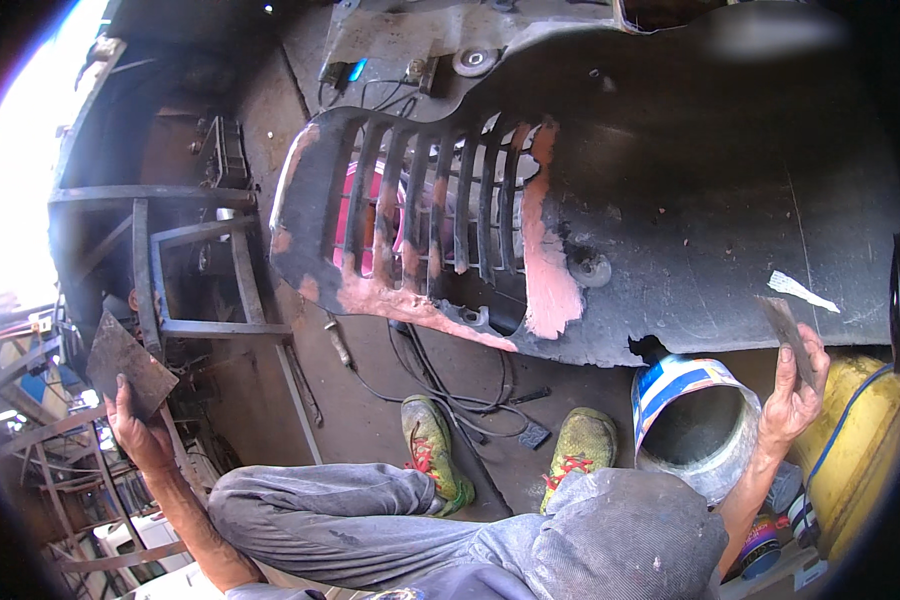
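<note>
My left hand (140, 438) is out at the far left, its fingers closed on the edge of a flat, roughly square metal plate (132, 365). On the right, my right hand (795, 405) grips a small flat scraper (790, 338), held up beside the near edge of a large black panel (700, 220). Slats form a grille (438, 200) in the panel's left part. Pink filler (550, 290) covers patches around the grille and along its lower border. A whitish scrap (803, 291) lies on the panel just beyond the scraper.
A white and blue bucket (685, 385) stands tilted below the panel, near my right knee. Beside it is a yellow object (860, 425) with a blue cord. Cables (450, 395) lie on the floor between the panel and my shoes. A metal frame (155, 270) stands at left.
</note>
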Demonstrator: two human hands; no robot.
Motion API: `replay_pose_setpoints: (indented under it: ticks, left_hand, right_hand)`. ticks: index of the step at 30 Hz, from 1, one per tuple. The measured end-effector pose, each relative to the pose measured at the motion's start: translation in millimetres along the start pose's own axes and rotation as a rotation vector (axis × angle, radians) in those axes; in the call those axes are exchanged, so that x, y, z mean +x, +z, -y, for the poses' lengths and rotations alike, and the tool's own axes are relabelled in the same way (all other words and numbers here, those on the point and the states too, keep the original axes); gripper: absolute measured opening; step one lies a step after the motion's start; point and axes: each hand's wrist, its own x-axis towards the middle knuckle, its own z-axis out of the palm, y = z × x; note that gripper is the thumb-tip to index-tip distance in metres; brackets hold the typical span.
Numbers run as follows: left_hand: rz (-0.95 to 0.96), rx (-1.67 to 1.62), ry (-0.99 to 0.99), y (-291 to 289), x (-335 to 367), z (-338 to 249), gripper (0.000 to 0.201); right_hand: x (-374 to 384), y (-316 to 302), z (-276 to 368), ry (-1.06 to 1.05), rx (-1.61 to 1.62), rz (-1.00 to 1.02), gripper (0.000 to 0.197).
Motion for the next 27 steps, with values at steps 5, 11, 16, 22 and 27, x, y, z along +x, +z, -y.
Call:
replay_pose_setpoints:
  ticks: [5, 11, 16, 22, 27]
  left_hand:
    - [0.080, 0.105, 0.134, -18.3, 10.0, 5.6, 0.046]
    - [0.058, -0.069, 0.002, 12.0, -3.9, -7.3, 0.044]
    - [0.038, 0.028, 0.086, 28.2, -13.4, -10.4, 0.041]
    - [0.025, 0.002, 0.070, 25.6, -11.1, -10.9, 0.044]
    - [0.013, -0.012, 0.061, 24.8, -11.6, -10.0, 0.046]
  right_hand:
    - [-0.2, 2.9, 7.9, -0.099, 0.028, 0.078, 0.011]
    - [1.4, 4.4, 11.4, -0.135, 0.005, 0.089, 0.011]
    - [3.3, 4.3, 14.5, -0.156, -0.020, 0.096, 0.013]
    - [3.0, 5.1, 13.0, -0.150, -0.020, 0.093, 0.012]
    - [4.4, 5.5, 16.2, -0.163, -0.040, 0.097, 0.012]
